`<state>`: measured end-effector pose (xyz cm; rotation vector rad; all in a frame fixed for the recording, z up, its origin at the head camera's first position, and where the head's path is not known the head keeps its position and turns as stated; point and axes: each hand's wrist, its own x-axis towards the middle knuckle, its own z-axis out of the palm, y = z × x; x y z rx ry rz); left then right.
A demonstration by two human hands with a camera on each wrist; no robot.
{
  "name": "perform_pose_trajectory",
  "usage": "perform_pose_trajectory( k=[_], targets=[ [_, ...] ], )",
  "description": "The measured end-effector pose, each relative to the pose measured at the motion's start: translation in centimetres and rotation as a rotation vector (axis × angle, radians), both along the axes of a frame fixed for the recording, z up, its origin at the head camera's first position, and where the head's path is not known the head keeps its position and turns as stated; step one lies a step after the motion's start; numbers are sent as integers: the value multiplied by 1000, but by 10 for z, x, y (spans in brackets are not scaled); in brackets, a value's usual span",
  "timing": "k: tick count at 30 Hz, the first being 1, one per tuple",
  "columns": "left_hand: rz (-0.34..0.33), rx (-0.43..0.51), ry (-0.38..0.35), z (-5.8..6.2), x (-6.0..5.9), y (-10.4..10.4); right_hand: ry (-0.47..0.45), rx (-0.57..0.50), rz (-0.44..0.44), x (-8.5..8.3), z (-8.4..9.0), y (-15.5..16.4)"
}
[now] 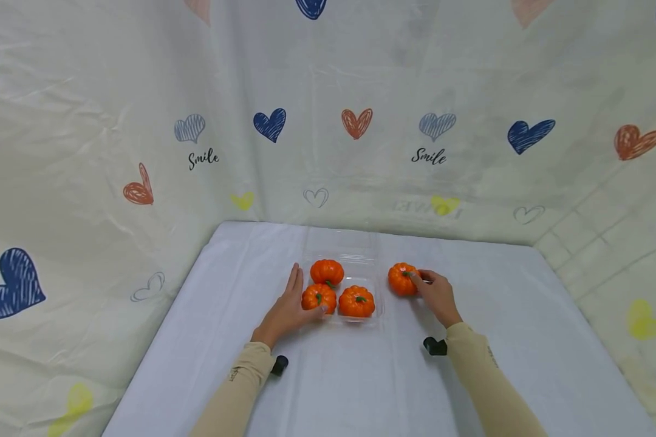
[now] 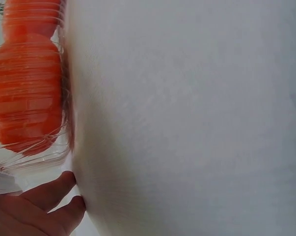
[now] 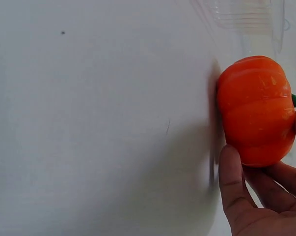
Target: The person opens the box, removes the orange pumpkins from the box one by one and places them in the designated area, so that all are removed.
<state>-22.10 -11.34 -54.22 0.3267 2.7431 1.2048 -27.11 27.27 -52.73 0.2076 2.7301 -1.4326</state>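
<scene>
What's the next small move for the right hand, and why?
Probably lift the loose pumpkin and carry it left over the clear tray. The right hand already grips it on the white cloth, outside the tray. Three pumpkins sit inside, and the back-right spot looks free. The left hand rests flat against the tray's left side, seemingly steadying it.

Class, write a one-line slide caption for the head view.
Right hand grips a fourth pumpkin beside a clear tray holding three.
</scene>
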Motion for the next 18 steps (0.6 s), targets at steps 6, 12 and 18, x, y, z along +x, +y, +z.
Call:
perform_pose_trajectory(
  k=[6,12,18],
  targets=[
    [3,4,3,-1,-1,0,-41,-27,-4,0,-3,-2],
    [3,-2,-2,1,-2,-1,-58,-25,-18,-1,-4,-4],
    [0,7,-8,0,-1,-1,-68,-16,-26,0,-2,-5]
  ],
)
